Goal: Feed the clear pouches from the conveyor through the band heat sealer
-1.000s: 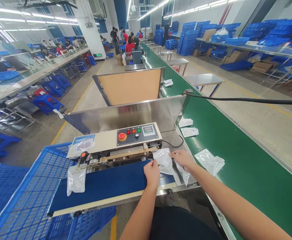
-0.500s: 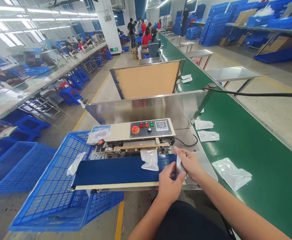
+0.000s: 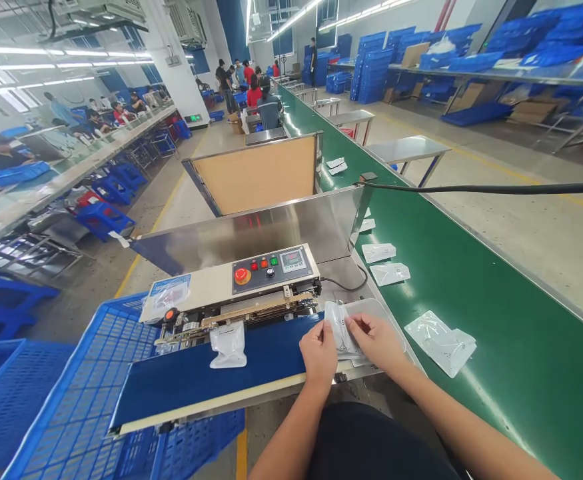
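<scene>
My left hand [image 3: 320, 352] and my right hand [image 3: 377, 339] both pinch the top edge of a clear plastic bag [image 3: 342, 329] at the right end of the sealing machine's blue belt [image 3: 206, 372]. Under the bag lies a small stack of similar bags [image 3: 371, 310] on the steel infeed plate. Another clear bag [image 3: 228, 345] rides on the belt under the sealing head, to the left of my hands. The machine's control panel [image 3: 271, 268] with a red button sits behind the belt.
A blue plastic crate [image 3: 66, 400] stands under the belt's left end. A green conveyor [image 3: 471, 293] runs along the right, carrying loose bags [image 3: 441, 340] and two smaller ones [image 3: 384, 263]. A black cable [image 3: 471, 189] crosses above it. Workers sit far ahead.
The bag on the belt has travelled left from near my hands to mid-belt. An earlier bag dropped off the belt's left end. My hands took up a fresh bag at the infeed.
</scene>
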{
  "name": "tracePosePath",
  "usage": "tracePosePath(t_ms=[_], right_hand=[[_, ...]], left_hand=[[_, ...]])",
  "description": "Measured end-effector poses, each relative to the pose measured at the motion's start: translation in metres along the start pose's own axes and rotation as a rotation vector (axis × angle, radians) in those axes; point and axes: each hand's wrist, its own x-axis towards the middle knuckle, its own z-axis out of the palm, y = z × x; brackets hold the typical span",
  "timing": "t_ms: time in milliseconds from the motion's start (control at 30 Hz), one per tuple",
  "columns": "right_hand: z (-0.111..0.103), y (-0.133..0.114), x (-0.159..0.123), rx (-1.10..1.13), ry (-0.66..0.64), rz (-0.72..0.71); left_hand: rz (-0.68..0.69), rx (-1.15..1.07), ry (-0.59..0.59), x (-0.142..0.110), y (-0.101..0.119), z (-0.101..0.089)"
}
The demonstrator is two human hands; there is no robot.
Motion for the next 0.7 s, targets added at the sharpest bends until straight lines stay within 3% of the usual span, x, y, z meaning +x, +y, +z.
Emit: tracePosePath(t_ms=[200, 333, 500, 700], right_hand=[[-0.002, 0.022, 0.024, 0.159, 0.116, 0.277], [0.010, 0.031, 0.042, 0.233, 0.131, 0.313], [0.032, 0.029, 0.054, 0.236, 0.046, 0.303], [0.061, 0.011, 0.056, 0.319, -0.159, 0.391]], left_hand=[[-0.333, -0.218, 0.114, 0.031, -0.022, 0.028], [-0.385, -0.265, 0.163, 0.045, -0.033, 0.034], [-0.392, -0.309, 0.222, 0.048, -0.044, 0.015], [-0.370, -0.334, 0.249, 0.047, -0.054, -0.036]])
